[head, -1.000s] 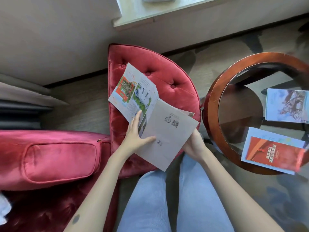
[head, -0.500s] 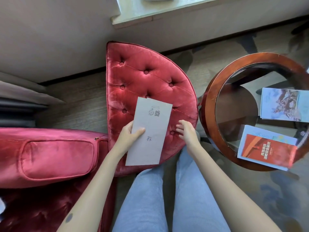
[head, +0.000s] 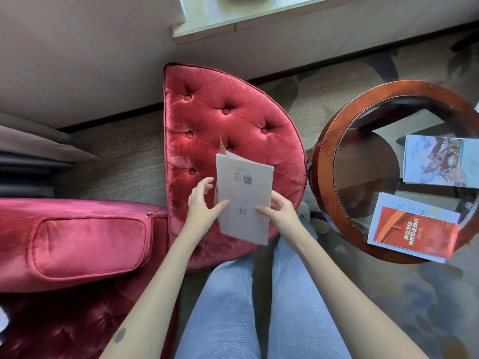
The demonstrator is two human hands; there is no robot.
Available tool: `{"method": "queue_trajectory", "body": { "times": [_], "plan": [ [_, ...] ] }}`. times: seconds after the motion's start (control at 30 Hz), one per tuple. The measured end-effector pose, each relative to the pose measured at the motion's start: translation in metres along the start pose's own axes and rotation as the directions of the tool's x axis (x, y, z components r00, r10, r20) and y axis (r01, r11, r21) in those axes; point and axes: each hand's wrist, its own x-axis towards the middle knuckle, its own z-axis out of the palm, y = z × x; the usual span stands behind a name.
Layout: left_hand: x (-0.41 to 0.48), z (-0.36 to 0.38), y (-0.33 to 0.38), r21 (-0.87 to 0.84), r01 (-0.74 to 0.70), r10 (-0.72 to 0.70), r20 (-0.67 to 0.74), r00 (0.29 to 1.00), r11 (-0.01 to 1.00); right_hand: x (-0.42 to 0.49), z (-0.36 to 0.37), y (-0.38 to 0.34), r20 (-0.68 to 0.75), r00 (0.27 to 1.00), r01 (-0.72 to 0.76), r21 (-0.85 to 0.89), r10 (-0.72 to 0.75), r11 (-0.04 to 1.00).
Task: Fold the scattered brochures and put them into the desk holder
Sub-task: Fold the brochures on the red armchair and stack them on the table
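A folded grey-white brochure [head: 243,198] with a small stamp and QR code is held upright over the red tufted cushion [head: 228,120]. My right hand [head: 278,211] grips its right edge, thumb on the front. My left hand [head: 203,203] rests its thumb on the lower left of the front, the other fingers spread apart beside the left edge. A loose flap sticks up at the brochure's top left corner. Two more brochures lie on the round glass table: a red one [head: 414,231] on a pale blue sheet, and a blue illustrated one [head: 440,161]. No desk holder is in view.
The round table has a wooden rim [head: 326,156] at the right. A red velvet armchair arm [head: 77,242] fills the lower left. My legs in blue jeans [head: 259,307] are at the bottom centre. A wall and a window sill [head: 233,22] run along the top.
The open brochure has been folded shut into a narrow panel. My right hand, free half a second ago, has taken its right edge, and my left hand's fingers have loosened.
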Motion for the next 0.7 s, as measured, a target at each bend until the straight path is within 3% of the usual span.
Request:
{"method": "queue_trajectory", "body": {
  "times": [0.23,0.37,0.43,0.53,0.6,0.63,0.7],
  "plan": [
    [0.004,-0.007,0.004,-0.188,-0.063,0.094,0.162,0.982,0.98,0.003,-0.014,-0.007,0.079,0.992,0.109,-0.138,-0.099,0.984],
    [0.005,-0.009,0.011,-0.196,-0.151,0.18,0.14,0.974,0.969,0.006,-0.013,-0.007,0.042,0.99,0.141,-0.15,-0.136,0.979],
    [0.004,-0.007,0.014,-0.188,-0.223,0.249,0.125,0.96,0.956,0.007,-0.01,-0.006,-0.027,0.984,0.168,-0.194,-0.177,0.966],
    [0.001,-0.005,0.02,-0.271,-0.142,0.174,0.099,0.98,0.952,0.01,-0.004,-0.007,-0.287,0.936,0.134,-0.248,-0.205,0.959],
    [-0.003,-0.004,0.026,-0.326,-0.147,0.18,0.074,0.981,0.934,0.013,-0.004,-0.01,-0.412,0.91,0.029,-0.073,-0.056,0.997],
    [-0.004,-0.005,0.028,-0.306,-0.187,0.214,0.058,0.975,0.933,0.014,-0.005,-0.014,-0.383,0.919,-0.056,0.11,0.095,0.992],
    [-0.004,-0.005,0.031,-0.169,-0.27,0.278,0.026,0.96,0.948,0.015,-0.009,-0.018,-0.184,0.918,-0.257,0.395,0.351,0.882]
  ]
}}
